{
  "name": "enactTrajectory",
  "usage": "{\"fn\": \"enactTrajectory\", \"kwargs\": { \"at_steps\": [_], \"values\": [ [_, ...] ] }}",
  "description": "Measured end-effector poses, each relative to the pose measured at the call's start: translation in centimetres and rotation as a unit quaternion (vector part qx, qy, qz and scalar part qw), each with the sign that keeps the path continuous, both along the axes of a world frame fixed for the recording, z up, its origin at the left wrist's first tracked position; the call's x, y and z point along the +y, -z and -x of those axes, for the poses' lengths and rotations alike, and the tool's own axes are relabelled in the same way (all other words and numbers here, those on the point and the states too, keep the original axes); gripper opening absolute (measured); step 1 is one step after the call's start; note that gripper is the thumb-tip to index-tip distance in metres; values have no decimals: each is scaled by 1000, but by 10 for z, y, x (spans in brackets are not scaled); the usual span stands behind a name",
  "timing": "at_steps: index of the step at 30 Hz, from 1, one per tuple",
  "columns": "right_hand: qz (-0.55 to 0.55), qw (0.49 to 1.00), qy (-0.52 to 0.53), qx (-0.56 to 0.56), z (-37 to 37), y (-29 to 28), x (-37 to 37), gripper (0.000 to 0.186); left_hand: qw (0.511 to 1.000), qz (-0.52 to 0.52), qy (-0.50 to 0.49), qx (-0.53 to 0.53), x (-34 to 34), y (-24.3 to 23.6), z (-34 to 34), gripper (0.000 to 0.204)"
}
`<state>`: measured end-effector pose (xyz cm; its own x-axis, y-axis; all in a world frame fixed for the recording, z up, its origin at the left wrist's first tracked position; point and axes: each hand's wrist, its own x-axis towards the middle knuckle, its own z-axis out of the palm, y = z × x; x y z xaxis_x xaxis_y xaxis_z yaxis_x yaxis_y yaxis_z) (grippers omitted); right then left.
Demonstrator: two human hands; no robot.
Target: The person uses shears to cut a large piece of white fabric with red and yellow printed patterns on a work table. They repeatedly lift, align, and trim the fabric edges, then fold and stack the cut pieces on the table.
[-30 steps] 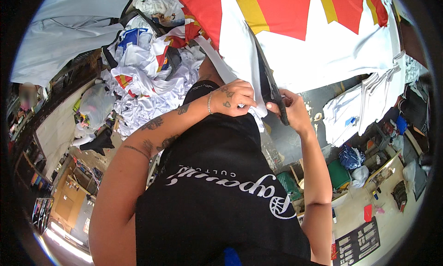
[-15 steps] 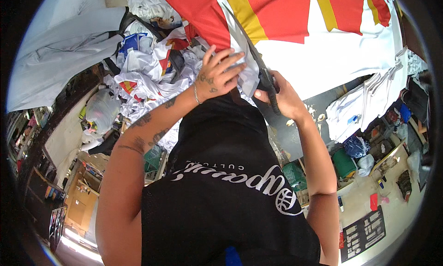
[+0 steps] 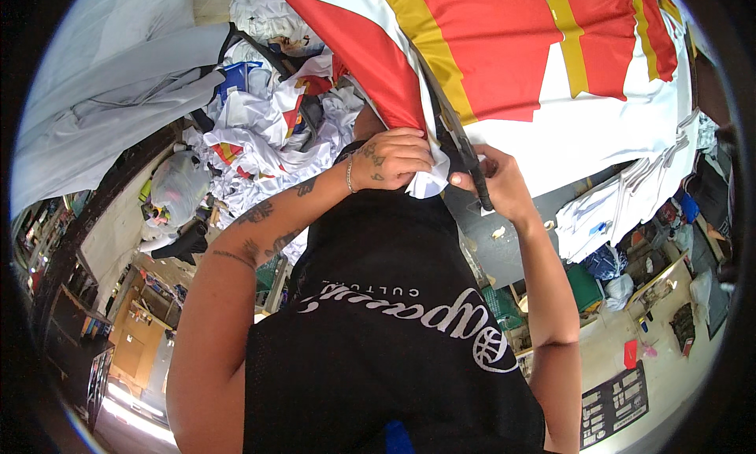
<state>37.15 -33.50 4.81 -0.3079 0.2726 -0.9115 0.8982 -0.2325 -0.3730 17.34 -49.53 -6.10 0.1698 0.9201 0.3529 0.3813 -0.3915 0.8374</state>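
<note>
Head view: our left hand is clenched on the edge of the red, yellow and white cloth spread over the desk. Our right hand grips black scissors, blades along the cloth's cut edge. Scraps lie piled to the left.
</note>
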Motion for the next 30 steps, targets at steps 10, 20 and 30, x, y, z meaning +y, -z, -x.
{"fn": "enactTrajectory", "kwargs": {
  "at_steps": [10,20,30],
  "values": [
    [-87,985,47,145,67,11,13,67,992,33,82,-87,10,0,15,29],
    [-40,988,17,149,133,5,46,76,963,116,233,-70,24,-1,24,17],
    [-70,981,-23,179,190,12,74,90,854,211,449,-157,75,11,-17,16]
  ]
}}
